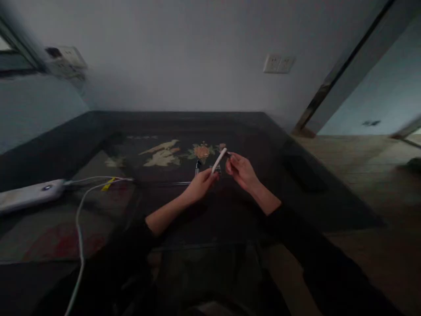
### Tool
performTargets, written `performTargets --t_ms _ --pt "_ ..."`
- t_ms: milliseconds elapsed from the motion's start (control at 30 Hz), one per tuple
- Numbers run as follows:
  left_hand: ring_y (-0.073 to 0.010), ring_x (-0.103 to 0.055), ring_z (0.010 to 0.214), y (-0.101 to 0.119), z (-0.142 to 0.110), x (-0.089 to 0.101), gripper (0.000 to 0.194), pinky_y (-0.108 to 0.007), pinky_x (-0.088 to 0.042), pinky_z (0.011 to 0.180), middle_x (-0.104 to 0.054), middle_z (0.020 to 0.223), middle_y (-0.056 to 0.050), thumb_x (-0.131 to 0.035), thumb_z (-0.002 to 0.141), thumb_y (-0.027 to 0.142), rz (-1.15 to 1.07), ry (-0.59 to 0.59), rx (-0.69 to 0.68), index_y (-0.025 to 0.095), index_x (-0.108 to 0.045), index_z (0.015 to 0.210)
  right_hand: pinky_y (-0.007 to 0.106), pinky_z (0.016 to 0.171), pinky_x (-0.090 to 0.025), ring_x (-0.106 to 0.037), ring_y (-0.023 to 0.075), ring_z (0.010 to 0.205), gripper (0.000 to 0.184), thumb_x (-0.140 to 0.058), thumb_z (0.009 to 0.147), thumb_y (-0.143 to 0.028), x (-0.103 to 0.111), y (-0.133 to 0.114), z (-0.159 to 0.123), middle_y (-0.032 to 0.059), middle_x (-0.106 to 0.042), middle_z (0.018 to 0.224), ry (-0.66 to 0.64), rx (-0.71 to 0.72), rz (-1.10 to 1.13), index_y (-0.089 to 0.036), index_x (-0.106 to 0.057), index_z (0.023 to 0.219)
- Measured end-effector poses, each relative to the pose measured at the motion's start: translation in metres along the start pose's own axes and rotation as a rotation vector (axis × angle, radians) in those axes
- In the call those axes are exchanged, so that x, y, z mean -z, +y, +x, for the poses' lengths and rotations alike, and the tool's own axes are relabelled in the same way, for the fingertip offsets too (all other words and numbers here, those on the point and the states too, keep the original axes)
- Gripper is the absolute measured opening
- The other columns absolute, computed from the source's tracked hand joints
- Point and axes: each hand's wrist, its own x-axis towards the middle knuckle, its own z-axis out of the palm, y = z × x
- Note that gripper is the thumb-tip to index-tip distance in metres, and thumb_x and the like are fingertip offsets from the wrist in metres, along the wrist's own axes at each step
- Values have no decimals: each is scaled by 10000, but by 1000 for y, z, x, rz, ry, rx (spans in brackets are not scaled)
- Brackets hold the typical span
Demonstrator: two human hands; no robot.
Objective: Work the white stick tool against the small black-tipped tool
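Nearest my camera, a dark sleeve slants in from five o'clock. Centrally, my left hand pinches a white stick; I'd keep that firm. My right hand, at three o'clock, has fingertips together, any grip unclear; I'd work lightly. No container is distinguishable.

The table presents a dark, glossy top bearing a printed bird and an orange flower with green leaves. A white power strip lies at the left side, its pale cable running over the surface with a yellow tag on it. A dark flat rectangular item, indistinct in the low light, is noted toward the right side.
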Motion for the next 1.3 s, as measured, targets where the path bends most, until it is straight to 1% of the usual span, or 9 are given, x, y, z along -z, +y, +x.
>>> performTargets --t_ms 167,433,567,833,1033,1167,1300 --pt "-107 -365 506 -2 2 5 247 -231 -281 507 -380 566 61 -403 903 385 11 33 3 183 -491 789 239 456 -279 -384 73 464 407 -771 694 -505 0 1 -1 -73 -518 510 -3 -8 -6 -192 -681 939" --pt "-102 -371 507 -4 1 3 243 -223 -281 495 -393 574 61 -402 916 379 17 45 -9 178 -498 818 248 463 -272 -385 76 472 395 -765 715 -458 1 4 -1 -65 -515 516 -3 -19 -16 -186 -690 992" --pt "-105 -371 513 -3 -1 1 238 -223 -289 500 -381 567 64 -394 922 372 17 19 -16 181 -494 821 248 461 -277 -391 75 469 381 -776 703 -455 1 3 -1 -64 -528 512 12 -18 -19 -188 -696 963" --pt "-101 -377 509 2 -6 -3 255 -222 -300 496 -396 574 62 -405 914 398 3 -66 -40 179 -502 825 240 469 -284 -392 66 485 346 -754 739 -445 0 1 -2 -63 -499 531 18 -9 -16 -183 -727 963" --pt "-80 -345 448 1 -6 -5 298 -206 -282 442 -377 561 75 -403 905 462 -116 -136 -43 185 -482 832 238 477 -293 -397 71 489 387 -750 733 -478 1 2 -1 -62 -494 522 4 -7 -12 -186 -726 985" --pt "-80 -323 429 0 -4 -6 285 -206 -263 429 -344 536 85 -398 903 449 -126 -105 -31 186 -483 835 246 478 -281 -384 73 487 375 -741 747 -471 1 1 -2 -58 -488 524 -5 1 -9 -183 -728 987" --pt "-83 -328 446 0 -2 -4 266 -208 -257 440 -349 533 81 -417 900 425 -108 -66 -22 183 -495 821 254 476 -269 -374 73 476 351 -732 760 -463 1 1 -2 -56 -494 526 -14 7 -6 -180 -725 967"
